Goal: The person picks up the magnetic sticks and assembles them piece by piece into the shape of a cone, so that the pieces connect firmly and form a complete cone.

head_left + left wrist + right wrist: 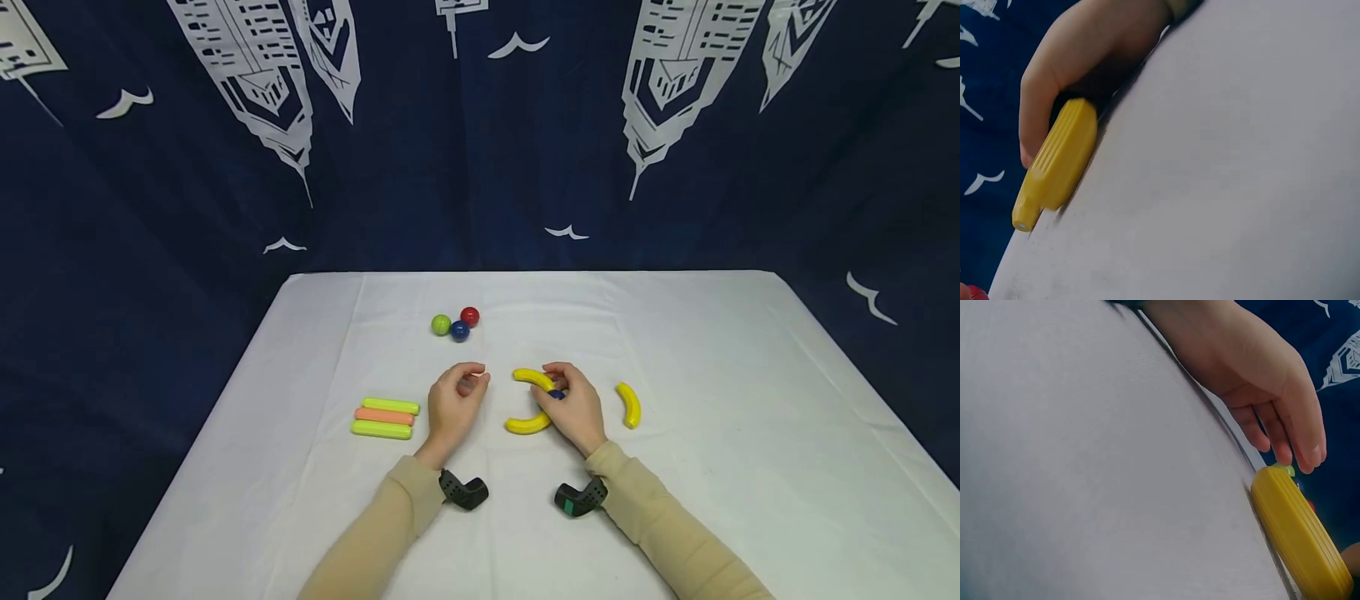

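My right hand (pixel 576 408) is among the yellow toy bananas, thumb and fingers curled around a small dark blue ball (pixel 556 394), which they mostly cover. One banana (pixel 532 377) curves from beside its fingertips; another banana (pixel 527 425) lies below its thumb, with one end behind the hand. In the left wrist view a banana (pixel 1066 156) stands in front of that hand. My left hand (pixel 453 408) hovers to the left with loosely bent fingers and nothing in them. The right wrist view shows this hand (pixel 1272 381) beyond the near banana (pixel 1297 531).
A third banana (pixel 628 406) lies right of my right hand. Left of my left hand, two lime sticks (pixel 382 430) flank an orange stick (pixel 384 416). Farther back, green (pixel 441 325), blue (pixel 460 332) and red balls (pixel 469 317) cluster on the white tablecloth (pixel 712 375).
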The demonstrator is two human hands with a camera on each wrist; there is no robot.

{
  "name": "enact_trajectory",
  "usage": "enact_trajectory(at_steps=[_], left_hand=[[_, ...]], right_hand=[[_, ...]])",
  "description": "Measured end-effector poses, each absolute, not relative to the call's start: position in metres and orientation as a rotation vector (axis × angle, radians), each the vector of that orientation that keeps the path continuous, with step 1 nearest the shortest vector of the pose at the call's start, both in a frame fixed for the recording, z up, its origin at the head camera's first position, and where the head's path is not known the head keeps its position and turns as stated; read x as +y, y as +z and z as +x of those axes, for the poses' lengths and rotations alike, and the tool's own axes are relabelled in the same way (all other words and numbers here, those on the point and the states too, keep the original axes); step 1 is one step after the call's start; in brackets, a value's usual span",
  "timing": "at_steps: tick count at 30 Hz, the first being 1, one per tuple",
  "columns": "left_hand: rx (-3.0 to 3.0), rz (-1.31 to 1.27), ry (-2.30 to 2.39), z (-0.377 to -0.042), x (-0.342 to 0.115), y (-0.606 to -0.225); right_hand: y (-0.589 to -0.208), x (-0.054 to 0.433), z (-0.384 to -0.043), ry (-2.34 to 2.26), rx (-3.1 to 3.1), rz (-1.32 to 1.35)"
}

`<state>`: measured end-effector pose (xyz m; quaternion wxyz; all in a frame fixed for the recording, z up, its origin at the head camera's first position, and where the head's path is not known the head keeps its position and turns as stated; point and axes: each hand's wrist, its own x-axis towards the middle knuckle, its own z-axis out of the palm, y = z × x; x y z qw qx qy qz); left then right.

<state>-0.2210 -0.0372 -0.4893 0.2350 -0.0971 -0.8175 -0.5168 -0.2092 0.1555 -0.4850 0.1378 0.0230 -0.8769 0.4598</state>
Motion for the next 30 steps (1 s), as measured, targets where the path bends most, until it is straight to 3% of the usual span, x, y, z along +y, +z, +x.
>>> enact_trajectory(at_steps=[15,30], left_hand=[[-2.115,0.163,-1.488,-0.26,-0.027,-0.488],[-2.11,0.212,-1.35,-0.285,-0.023,-0.486]], right_hand=[[-0.484,0.157,-0.207,1.283,-2.563,0.026],[-0.487,0.158,-0.205,1.284,-2.557,0.025]])
